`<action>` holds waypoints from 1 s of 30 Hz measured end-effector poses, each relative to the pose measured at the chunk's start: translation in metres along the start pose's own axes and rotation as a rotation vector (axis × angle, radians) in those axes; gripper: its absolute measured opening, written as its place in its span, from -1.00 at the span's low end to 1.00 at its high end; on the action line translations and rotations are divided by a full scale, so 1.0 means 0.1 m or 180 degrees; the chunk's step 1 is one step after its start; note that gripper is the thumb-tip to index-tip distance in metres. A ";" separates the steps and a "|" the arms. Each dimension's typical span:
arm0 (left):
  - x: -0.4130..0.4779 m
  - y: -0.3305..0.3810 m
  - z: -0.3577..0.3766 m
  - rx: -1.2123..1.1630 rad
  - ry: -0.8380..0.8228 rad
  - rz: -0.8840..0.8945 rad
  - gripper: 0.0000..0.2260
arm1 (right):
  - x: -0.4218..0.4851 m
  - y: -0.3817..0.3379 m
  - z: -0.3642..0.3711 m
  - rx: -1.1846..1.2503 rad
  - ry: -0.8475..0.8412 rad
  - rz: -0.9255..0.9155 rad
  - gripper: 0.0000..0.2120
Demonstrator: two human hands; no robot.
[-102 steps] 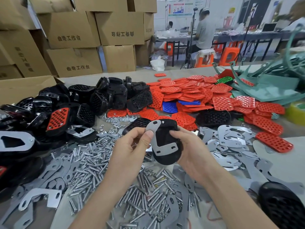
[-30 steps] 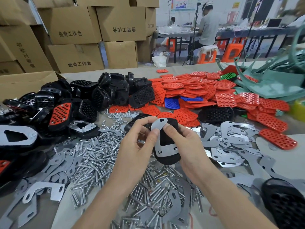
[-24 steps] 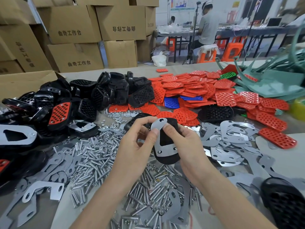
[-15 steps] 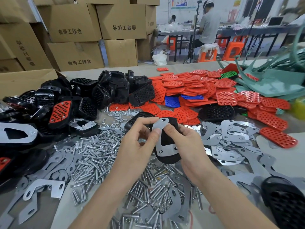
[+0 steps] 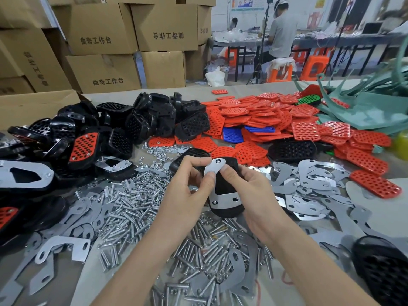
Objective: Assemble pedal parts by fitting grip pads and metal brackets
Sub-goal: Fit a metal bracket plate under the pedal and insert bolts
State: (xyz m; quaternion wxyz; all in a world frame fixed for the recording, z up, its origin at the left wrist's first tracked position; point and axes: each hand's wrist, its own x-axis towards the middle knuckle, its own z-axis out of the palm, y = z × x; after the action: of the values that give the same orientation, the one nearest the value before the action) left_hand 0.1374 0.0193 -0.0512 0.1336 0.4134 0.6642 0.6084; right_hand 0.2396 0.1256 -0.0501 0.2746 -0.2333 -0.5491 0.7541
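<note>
Pedal (image 5: pixel 227 212) black, silver bracket (image 5: pixel 223 200) on back; left grip (image 5: pixel 187 195), right grip (image 5: pixel 250 195) pinch pedal.

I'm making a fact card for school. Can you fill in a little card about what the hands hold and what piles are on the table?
Held: pedal with bracket on it
Left hand: pinches the bracket's top end, thumb on it
Right hand: grips the pedal, thumb on the bracket
Under the hands: screws
Right: loose brackets
Far middle: red pads, one blue pad
Far left: black pedals
Behind: boxes
</note>
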 end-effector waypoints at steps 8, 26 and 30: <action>0.00 -0.01 0.00 0.0124 0.0159 -0.0024 -0.85 | -0.01 -0.06 -0.01 0.0128 -0.0250 0.0158 -0.79; -0.02 0.00 0.05 -0.0269 -0.0284 -0.0160 -0.65 | 0.04 -0.04 -0.04 0.0273 0.0146 0.0071 -0.74; -0.04 0.01 0.08 -0.0417 -0.0031 -0.0192 -0.71 | 0.00 -0.07 0.03 0.0625 0.0090 0.0232 -0.77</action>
State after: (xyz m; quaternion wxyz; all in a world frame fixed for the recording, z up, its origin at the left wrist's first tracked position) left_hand 0.1453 0.0222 -0.0535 0.1820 0.3865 0.6344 0.6442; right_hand 0.2388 0.1256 -0.0430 0.2762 -0.2356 -0.4598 0.8104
